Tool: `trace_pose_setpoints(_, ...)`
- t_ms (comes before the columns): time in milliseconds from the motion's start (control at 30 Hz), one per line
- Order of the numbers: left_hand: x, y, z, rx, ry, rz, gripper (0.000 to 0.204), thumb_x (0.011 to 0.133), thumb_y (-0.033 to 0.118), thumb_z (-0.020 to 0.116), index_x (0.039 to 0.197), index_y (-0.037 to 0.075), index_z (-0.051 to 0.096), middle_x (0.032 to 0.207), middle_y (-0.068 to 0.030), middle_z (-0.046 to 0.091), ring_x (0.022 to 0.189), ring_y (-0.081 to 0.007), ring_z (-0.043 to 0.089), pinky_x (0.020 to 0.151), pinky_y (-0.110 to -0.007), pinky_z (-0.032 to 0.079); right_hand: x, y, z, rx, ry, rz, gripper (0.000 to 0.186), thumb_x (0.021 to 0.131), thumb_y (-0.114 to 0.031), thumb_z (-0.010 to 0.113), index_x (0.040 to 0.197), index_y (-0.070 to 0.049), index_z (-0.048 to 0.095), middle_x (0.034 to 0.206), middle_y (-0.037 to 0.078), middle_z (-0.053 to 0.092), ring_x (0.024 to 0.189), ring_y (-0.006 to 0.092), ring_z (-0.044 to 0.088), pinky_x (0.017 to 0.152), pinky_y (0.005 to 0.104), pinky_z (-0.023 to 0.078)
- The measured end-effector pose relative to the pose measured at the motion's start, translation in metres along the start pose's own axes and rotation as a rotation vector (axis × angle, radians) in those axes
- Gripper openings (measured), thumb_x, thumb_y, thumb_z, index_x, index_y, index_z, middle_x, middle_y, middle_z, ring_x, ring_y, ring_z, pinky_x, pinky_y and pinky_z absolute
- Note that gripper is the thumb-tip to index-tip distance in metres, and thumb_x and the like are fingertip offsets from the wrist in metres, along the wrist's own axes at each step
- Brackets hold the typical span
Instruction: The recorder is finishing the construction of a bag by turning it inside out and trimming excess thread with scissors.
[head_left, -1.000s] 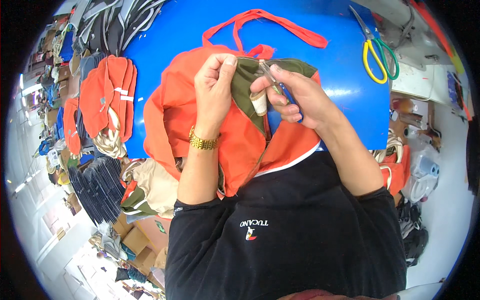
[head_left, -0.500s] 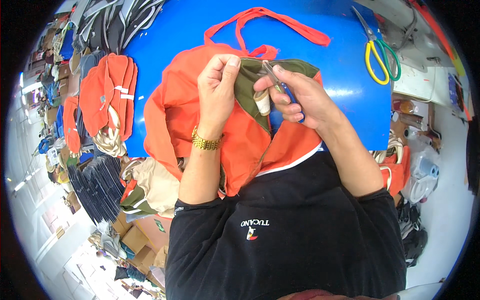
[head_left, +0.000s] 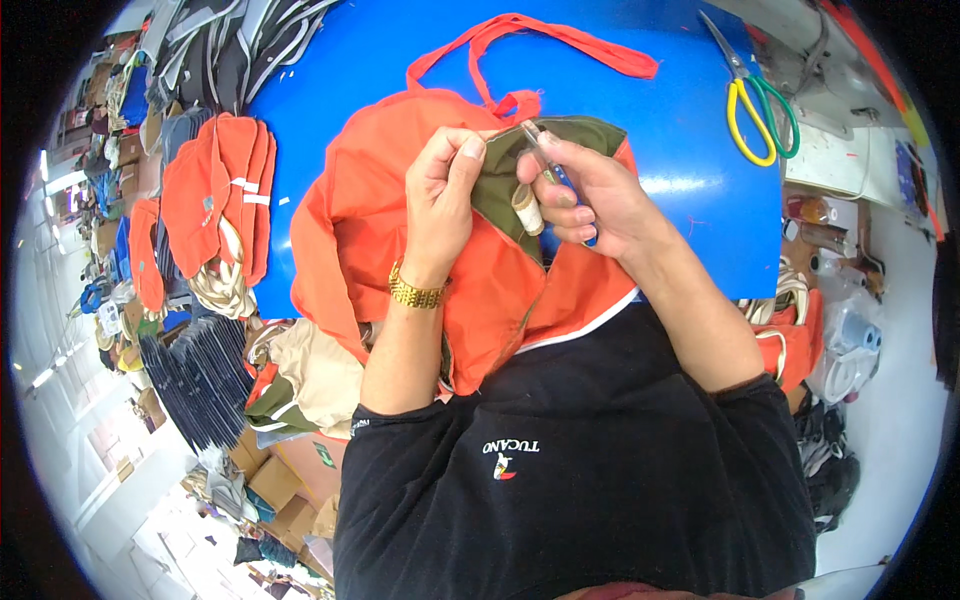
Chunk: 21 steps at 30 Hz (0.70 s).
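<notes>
An orange cloth piece (head_left: 365,190) with an olive green lining (head_left: 592,132) lies bunched in front of me, its strap (head_left: 600,55) looping away to the far side. My left hand (head_left: 440,205) is closed, thumb against fingers, pinching the upper edge of the cloth where orange meets olive. In my right hand (head_left: 600,195) is a pair of small thread snips (head_left: 536,148) with a blue handle, blades pointing up at the olive edge. Just below the right fingers sits a short off-white tube-like piece (head_left: 526,210); whether it is attached to the cloth I cannot tell.
Large scissors (head_left: 755,110) with yellow and green handles lie at the right of the blue table (head_left: 700,220). Orange pieces with cords (head_left: 225,190) hang at the left edge. Dark grey pieces with pale trim (head_left: 215,50) are heaped at the far left, beige cloth (head_left: 315,360) nearer me.
Both hands have come slightly closer together along the cloth's edge. The snips have tilted a little more upright, and the olive edge has shifted slightly left.
</notes>
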<state>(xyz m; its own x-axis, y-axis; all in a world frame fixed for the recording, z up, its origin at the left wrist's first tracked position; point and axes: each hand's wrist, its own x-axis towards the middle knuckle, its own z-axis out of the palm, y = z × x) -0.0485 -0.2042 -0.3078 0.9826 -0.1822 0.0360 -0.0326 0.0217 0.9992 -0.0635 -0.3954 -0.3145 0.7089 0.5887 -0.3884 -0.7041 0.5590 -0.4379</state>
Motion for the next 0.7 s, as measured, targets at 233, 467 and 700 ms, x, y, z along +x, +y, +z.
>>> trace_pose_setpoints(233, 0.002, -0.007, -0.007, -0.095, 0.026, -0.025, 0.017, 0.105, 0.017, 0.052, 0.095, 0.005, 0.059, 0.088, 0.0057, 0.057, 0.079, -0.0018, 0.048, 0.071, -0.02, 0.041, -0.007, 0.004, 0.005, -0.187, 0.095, -0.079, 0.038, 0.104, -0.041, 0.048, 0.093, -0.007, 0.062, 0.059, -0.007, 0.039, 0.04, 0.0021, 0.027, 0.037, 0.0184, 0.023)
trace_pose_setpoints(467, -0.005, 0.002, -0.006, -0.013, 0.038, 0.0, 0.013, 0.104, 0.013, 0.054, 0.096, 0.004, 0.059, 0.088, 0.0048, 0.057, 0.08, -0.0019, 0.049, 0.07, -0.02, 0.042, -0.013, -0.022, 0.013, -1.205, 0.499, -1.14, 0.027, 0.084, -0.022, 0.077, 0.096, 0.0, 0.067, 0.077, 0.005, 0.065, 0.062, 0.0167, 0.056, 0.057, 0.0337, 0.045)
trace_pose_setpoints(700, -0.002, 0.023, -0.024, 0.226, 0.194, 0.189, 0.01, 0.102, 0.008, 0.057, 0.095, 0.001, 0.06, 0.089, 0.002, 0.058, 0.083, -0.0054, 0.053, 0.073, -0.022, 0.044, -0.02, -0.036, -0.006, -1.283, 0.375, -0.629, 0.029, 0.089, -0.02, 0.073, 0.074, 0.0, 0.056, 0.065, 0.0, 0.054, 0.066, 0.0064, 0.043, 0.056, 0.0289, 0.038)
